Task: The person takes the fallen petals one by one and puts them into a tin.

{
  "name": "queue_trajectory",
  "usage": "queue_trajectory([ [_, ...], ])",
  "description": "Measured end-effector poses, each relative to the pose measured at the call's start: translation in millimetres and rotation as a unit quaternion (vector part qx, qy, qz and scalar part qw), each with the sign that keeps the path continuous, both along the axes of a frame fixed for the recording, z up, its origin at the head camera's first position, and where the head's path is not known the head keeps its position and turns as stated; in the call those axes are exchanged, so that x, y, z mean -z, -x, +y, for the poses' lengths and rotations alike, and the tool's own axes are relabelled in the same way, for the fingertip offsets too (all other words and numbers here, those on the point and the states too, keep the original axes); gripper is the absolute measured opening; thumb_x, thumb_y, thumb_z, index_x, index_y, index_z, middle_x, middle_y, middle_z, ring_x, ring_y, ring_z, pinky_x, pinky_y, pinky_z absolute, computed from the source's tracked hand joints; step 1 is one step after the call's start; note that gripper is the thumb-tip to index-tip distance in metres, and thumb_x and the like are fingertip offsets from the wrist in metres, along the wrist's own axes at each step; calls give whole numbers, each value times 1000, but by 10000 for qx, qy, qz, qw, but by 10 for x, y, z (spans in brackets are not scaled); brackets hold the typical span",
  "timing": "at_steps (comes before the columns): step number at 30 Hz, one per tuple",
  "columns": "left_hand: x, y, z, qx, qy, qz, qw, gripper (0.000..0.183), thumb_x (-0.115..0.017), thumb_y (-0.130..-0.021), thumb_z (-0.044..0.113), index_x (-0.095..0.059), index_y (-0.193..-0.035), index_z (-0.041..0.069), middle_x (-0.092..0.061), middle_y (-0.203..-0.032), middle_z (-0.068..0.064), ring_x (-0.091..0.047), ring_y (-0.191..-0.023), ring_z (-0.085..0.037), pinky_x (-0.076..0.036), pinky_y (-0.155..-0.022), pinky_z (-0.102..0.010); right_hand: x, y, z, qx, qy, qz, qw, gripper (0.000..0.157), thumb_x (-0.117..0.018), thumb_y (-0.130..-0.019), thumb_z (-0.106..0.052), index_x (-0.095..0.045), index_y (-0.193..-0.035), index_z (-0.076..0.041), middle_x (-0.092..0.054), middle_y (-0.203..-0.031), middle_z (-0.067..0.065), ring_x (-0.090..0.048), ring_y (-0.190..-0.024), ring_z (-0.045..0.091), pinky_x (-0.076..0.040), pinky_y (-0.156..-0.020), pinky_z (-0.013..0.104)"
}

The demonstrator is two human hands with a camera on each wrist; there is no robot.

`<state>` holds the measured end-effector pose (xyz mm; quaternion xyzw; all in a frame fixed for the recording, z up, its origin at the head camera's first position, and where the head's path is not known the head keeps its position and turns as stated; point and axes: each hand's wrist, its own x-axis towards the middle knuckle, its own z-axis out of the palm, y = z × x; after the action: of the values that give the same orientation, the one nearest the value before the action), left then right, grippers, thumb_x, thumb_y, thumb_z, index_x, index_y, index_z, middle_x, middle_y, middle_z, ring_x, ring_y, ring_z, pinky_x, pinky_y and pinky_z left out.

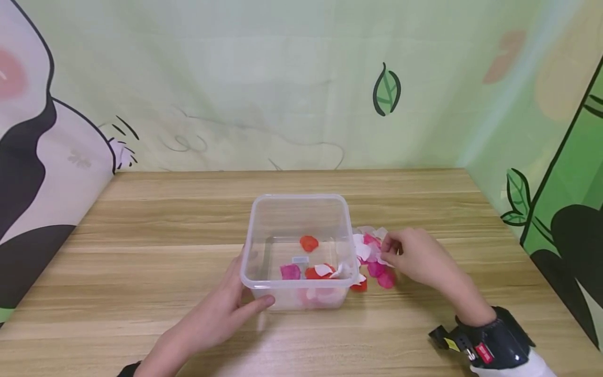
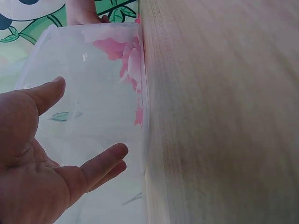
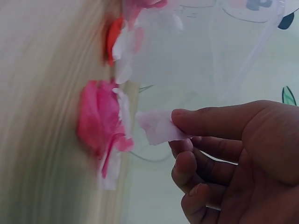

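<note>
Near side first: black wrist strap (image 1: 499,340) on the right wrist, camera gear attached. Left hand (image 1: 223,306) at the near-left corner of the clear plastic container (image 1: 301,284); thumb extended along the near wall, fingers straight, spread wide of the thumb, steadying from the left. Container sits on the wood-grain table (image 1: 141,251), upright, mouth up; near and far rims run roughly parallel to the table's far edge. Mouth reads near-square, can't call a long axis. Inside, near wall: magenta petal (image 1: 290,271) left, white petal (image 1: 323,269) overlapping red-orange there; single orange-red petal (image 1: 309,243) farther back. Petal heap (image 1: 375,269), pink and white, on the table just beside the container's right wall, strung out near to far; another red-orange petal (image 1: 359,286) at its near end. Right hand (image 1: 416,254) is over the heap's right side, thumb and index pinching a pale pink-white petal (image 3: 156,127), other fingers curled. Held petal is above the table, free end pointing down from the fingertips, long axis roughly in line with the thumb. Behind: pale green backdrop (image 1: 282,78) with printed leaf (image 1: 387,89).
</note>
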<state>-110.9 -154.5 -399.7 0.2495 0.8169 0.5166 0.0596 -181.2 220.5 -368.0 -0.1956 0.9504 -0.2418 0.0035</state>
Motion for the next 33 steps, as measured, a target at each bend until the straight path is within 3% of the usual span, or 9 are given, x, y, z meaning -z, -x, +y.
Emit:
queue_trajectory([
  [7,-3,-8,-1,17,-45,-71,10000,104,-74,-97,16,2,-165,39,-31,-153,-4,-55,-125,-26,-53,-101,-39,-90,-56,-50,122,327,431,9985,5,-78,-90,-8,-73,-89,-10,-60,-72,-6,-52,-65,13,-45,-54,28],
  [11,-8,-12,-1,0,-19,-73,10000,104,-74,-97,16,2,-165,39,-30,-154,-3,-55,-125,-25,-53,-100,-40,-137,-105,-105,214,761,1021,9916,6,-79,-90,-6,-74,-91,-10,-63,-75,-6,-54,-68,14,-47,-57,29],
  [16,-7,-9,2,-10,13,-34,10000,105,-74,-97,16,3,-165,39,-31,-153,-3,-55,-125,-26,-53,-100,-41,-204,-200,-199,111,1346,1809,9742,12,-81,-87,-1,-76,-92,-11,-65,-79,-6,-53,-65,12,-46,-55,24],
  [21,-10,-7,4,-36,61,-1,10000,105,-74,-97,18,3,-165,39,-32,-153,-4,-54,-126,-29,-53,-100,-41,-230,-283,-301,-245,1763,2354,9555,18,-84,-83,2,-77,-92,-11,-66,-80,-9,-53,-67,8,-44,-56,18],
  [27,-11,-11,3,-5,14,-9,10000,104,-74,-97,19,2,-165,39,-31,-153,-3,-55,-125,-26,-53,-100,-40,-239,-362,-405,-814,2272,2559,9361,24,-86,-79,3,-75,-93,-13,-66,-82,-9,-53,-66,6,-44,-54,17],
  [31,-4,-11,2,10,-32,8,10000,102,-73,-98,20,1,-165,38,-30,-155,-2,-55,-125,-26,-52,-102,-41,-214,-391,-477,-1366,2632,2700,9161,8,-80,-92,-18,-75,-95,-13,-66,-83,-7,-53,-64,6,-45,-53,16],
  [33,0,-10,1,0,-26,10,10000,102,-73,-98,20,1,-165,38,-31,-155,-2,-56,-124,-24,-52,-102,-41,-195,-397,-510,-1581,2743,2792,9065,17,-74,-97,-29,-74,-95,-12,-67,-85,-5,-53,-65,6,-45,-53,16],
])
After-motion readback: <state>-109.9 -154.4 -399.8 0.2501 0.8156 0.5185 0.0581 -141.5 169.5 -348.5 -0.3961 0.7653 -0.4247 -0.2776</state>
